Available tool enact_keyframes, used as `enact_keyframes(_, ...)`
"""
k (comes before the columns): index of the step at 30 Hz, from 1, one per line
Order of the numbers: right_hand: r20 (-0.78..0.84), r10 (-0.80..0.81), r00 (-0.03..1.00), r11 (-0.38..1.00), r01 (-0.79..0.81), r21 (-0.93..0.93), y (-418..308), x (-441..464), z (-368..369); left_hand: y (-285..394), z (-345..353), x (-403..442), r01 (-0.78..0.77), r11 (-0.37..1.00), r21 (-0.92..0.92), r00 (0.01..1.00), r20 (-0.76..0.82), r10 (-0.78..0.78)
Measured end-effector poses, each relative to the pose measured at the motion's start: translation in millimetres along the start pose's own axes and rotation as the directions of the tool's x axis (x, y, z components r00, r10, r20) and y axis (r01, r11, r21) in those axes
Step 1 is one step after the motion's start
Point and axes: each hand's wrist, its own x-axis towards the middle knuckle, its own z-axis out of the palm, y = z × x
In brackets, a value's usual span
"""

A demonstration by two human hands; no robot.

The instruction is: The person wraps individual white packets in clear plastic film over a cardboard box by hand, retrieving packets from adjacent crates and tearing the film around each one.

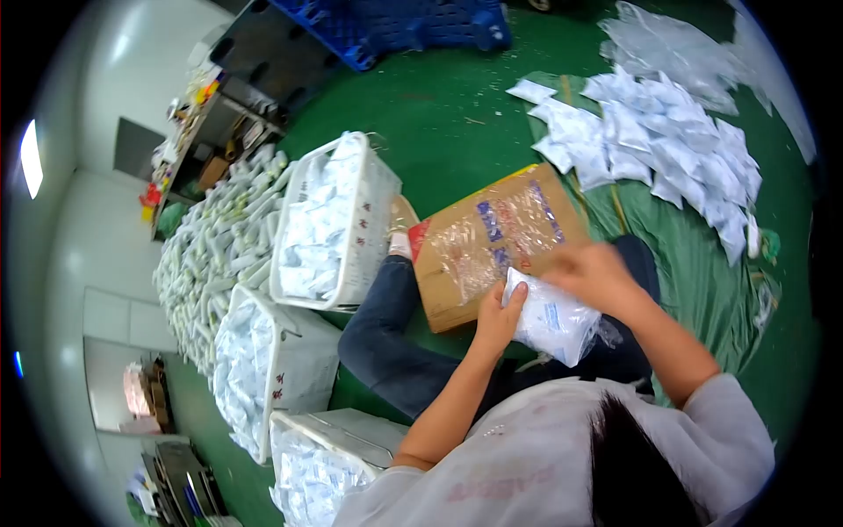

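A white packet in clear plastic (pixel 553 323) is held over my lap. My left hand (pixel 501 318) grips its left edge, thumb on top. My right hand (pixel 590 274) is just above the packet's upper right side, smeared by motion, so its fingers cannot be made out. Beyond the packet lies a cardboard box (pixel 457 255) with shiny clear tape or film across its top, between my legs.
White baskets (pixel 360 237) full of packets stand at the left, beside a heap of pale rolls (pixel 206 255). Many white packets (pixel 650 140) lie on a green sheet (pixel 676 255) at the right. A blue pallet (pixel 413 26) is at the top.
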Motion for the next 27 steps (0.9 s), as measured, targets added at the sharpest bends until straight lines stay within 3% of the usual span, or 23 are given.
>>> enact_keyframes(1,-0.316,-0.024,0.949,1.000,0.028,0.010,-4.8,-5.4,-3.4,-6.9,-4.4,3.1,0.029,0.993,-0.114,0.993,-0.109,-0.041)
enact_keyframes(3,-0.602,-0.129,0.788,0.974,0.214,0.071,-18.0,-12.8,-11.2,-24.7,-3.8,9.9,0.034,0.935,-0.354,0.945,-0.293,-0.146)
enact_keyframes(4,-0.486,-0.123,0.865,0.980,0.184,0.081,-18.7,-20.7,-1.0,-23.1,-2.0,11.8,0.030,0.892,-0.450,0.930,-0.315,-0.190)
enact_keyframes(5,-0.464,-0.174,0.868,0.980,0.199,0.004,-14.5,-22.8,23.0,-21.3,-0.3,14.0,0.016,0.841,-0.541,0.912,-0.337,-0.234)
enact_keyframes(7,-0.270,0.002,0.963,0.939,0.091,0.332,13.8,-18.6,80.6,-4.7,9.0,16.6,-0.011,0.773,-0.634,0.889,-0.360,-0.283)
enact_keyframes(8,-0.185,0.130,0.974,0.738,0.029,0.674,26.1,-12.6,98.8,-10.9,11.3,20.0,-0.079,0.717,-0.693,0.901,-0.358,-0.246)
enact_keyframes(9,-0.045,0.212,0.976,0.423,-0.050,0.905,34.3,-6.2,110.4,-10.6,9.0,16.6,-0.104,0.679,-0.726,0.913,-0.340,-0.224)
enact_keyframes(11,0.163,0.209,0.964,0.013,-0.170,0.985,43.8,-0.6,112.7,-5.7,15.3,9.3,-0.108,0.602,-0.791,0.949,-0.262,-0.174)
enact_keyframes(13,0.186,0.118,0.975,-0.307,-0.142,0.941,42.0,1.6,117.3,6.5,18.2,-4.0,0.056,0.533,-0.844,0.990,-0.025,-0.142)
enact_keyframes(15,0.179,0.216,0.960,-0.141,-0.151,0.978,43.9,-0.6,138.7,2.9,13.3,-1.6,0.139,0.488,-0.862,0.983,0.062,-0.172)
enact_keyframes(16,0.068,0.148,0.987,0.250,-0.104,0.963,37.8,1.7,135.7,-4.3,3.4,4.5,0.172,0.414,-0.894,0.977,0.100,-0.191)
enact_keyframes(17,0.000,0.042,0.999,0.602,-0.025,0.798,35.3,7.0,130.6,-9.7,-8.9,13.1,0.197,0.336,-0.921,0.969,0.132,-0.208)
enact_keyframes(18,-0.068,-0.283,0.957,0.904,0.290,0.315,63.1,22.5,127.9,5.9,-19.4,17.0,0.187,0.288,-0.939,0.960,0.113,-0.255)
enact_keyframes(19,-0.161,-0.270,0.949,0.881,0.311,0.357,69.6,34.8,123.0,10.4,-35.3,23.7,0.150,0.292,-0.945,0.935,0.039,-0.352)
enact_keyframes(21,-0.209,0.058,0.976,0.928,0.025,0.373,130.1,80.7,99.8,26.6,-84.2,40.7,0.047,0.321,-0.946,0.931,-0.075,-0.358)
enact_keyframes(22,-0.335,0.236,0.912,0.927,-0.108,0.359,167.4,108.3,88.2,28.8,-118.5,53.9,-0.028,0.310,-0.950,0.954,-0.119,-0.277)
enact_keyframes(24,-0.501,0.409,0.763,0.902,-0.257,0.346,260.1,160.1,60.6,39.9,-195.8,82.4,-0.200,0.353,-0.914,0.944,-0.276,-0.179)
enact_keyframes(25,-0.622,0.261,0.738,0.965,-0.206,0.161,358.0,191.6,72.8,44.3,-242.8,92.8,-0.262,0.412,-0.873,0.917,-0.358,-0.174)
enact_keyframes(26,-0.648,0.272,0.712,0.960,-0.250,0.129,411.0,220.8,70.9,44.2,-290.7,116.2,-0.359,0.417,-0.835,0.870,-0.461,-0.175)
enact_keyframes(27,-0.606,0.322,0.727,0.944,-0.204,0.258,451.9,242.8,70.3,44.8,-338.2,140.2,-0.449,0.427,-0.785,0.811,-0.559,-0.174)
